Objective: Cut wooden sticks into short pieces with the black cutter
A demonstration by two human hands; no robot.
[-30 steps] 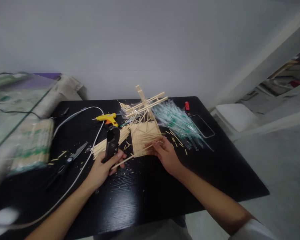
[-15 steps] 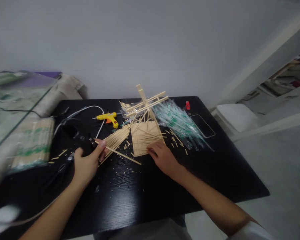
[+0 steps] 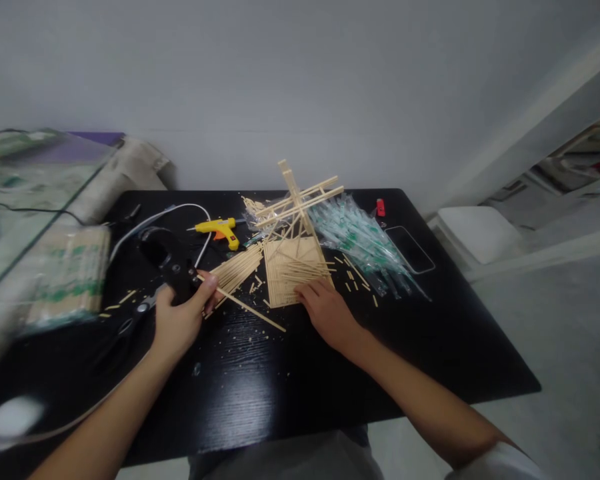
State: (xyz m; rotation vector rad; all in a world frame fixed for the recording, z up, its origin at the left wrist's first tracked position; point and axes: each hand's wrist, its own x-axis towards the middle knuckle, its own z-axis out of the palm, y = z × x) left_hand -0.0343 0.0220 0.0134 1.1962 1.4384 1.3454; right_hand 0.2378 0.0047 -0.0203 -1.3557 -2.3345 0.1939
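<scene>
My left hand is closed round a black cutter and also pinches one long bamboo stick that slants down to the right over the black table. My right hand rests with fingers spread on the front edge of a flat panel of glued sticks. Behind the panel rises a crossed stick frame. A loose bundle of sticks lies between my hands.
A yellow glue gun with a white cord lies at the back. Scissors lie left of my left hand. Clear green-printed wrappers, a phone and a red lighter sit at the right. Stick packs lie far left.
My left hand has swung left with the cutter and now carries a long stick. My right hand has let go of the loose sticks and settled flat on the panel.
</scene>
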